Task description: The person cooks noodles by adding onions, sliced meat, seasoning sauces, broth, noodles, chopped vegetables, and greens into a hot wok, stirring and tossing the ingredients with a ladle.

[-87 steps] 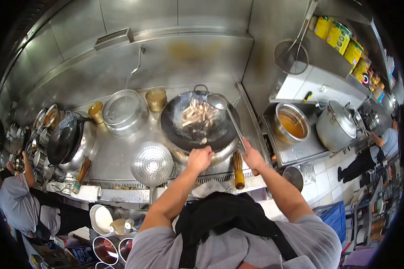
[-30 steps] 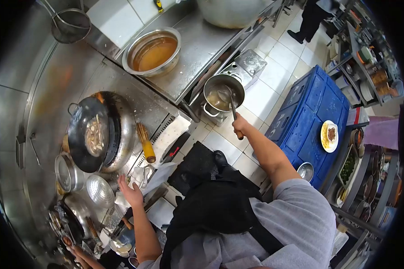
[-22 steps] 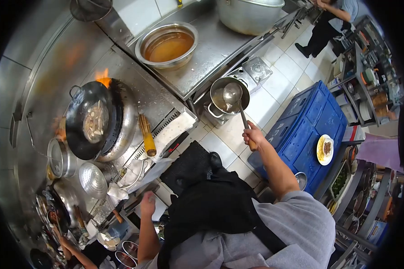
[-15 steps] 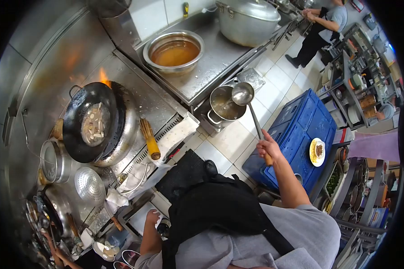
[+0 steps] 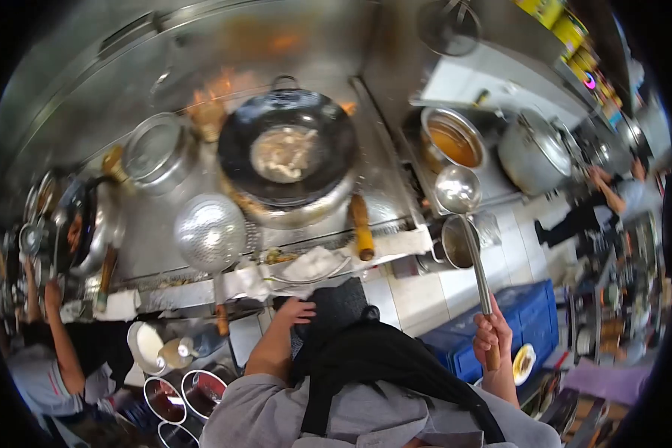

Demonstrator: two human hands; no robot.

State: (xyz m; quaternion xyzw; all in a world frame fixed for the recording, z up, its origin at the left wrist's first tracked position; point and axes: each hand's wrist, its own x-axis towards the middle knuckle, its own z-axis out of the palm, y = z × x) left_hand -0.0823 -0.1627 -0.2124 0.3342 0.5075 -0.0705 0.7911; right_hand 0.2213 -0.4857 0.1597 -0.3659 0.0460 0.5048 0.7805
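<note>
My right hand [image 5: 491,334] is wrapped round the wooden end of a long steel ladle [image 5: 479,265]. The ladle's bowl is raised above a steel pot [image 5: 448,246] and overlaps the edge of a steel bowl of orange-brown liquid [image 5: 463,149] in view. My left hand [image 5: 297,310] is held low in front of the stove edge, fingers stretched out and holding nothing. Ahead, a black wok [image 5: 332,145] sits on the burner with pale sliced food [image 5: 287,151] in liquid at its bottom.
Flames [image 5: 220,86] rise behind the wok. A perforated skimmer [image 5: 210,231] and a yellow-handled brush [image 5: 362,231] lie on the stove. A lidded pot [image 5: 534,153] and blue crate [image 5: 526,306] are at right. One co-worker [image 5: 63,366] stands left, another [image 5: 612,201] far right.
The view has swung left toward the stove, so the wok is now central. My right hand has raised the ladle away from the pot. My left hand's fingers have stretched out.
</note>
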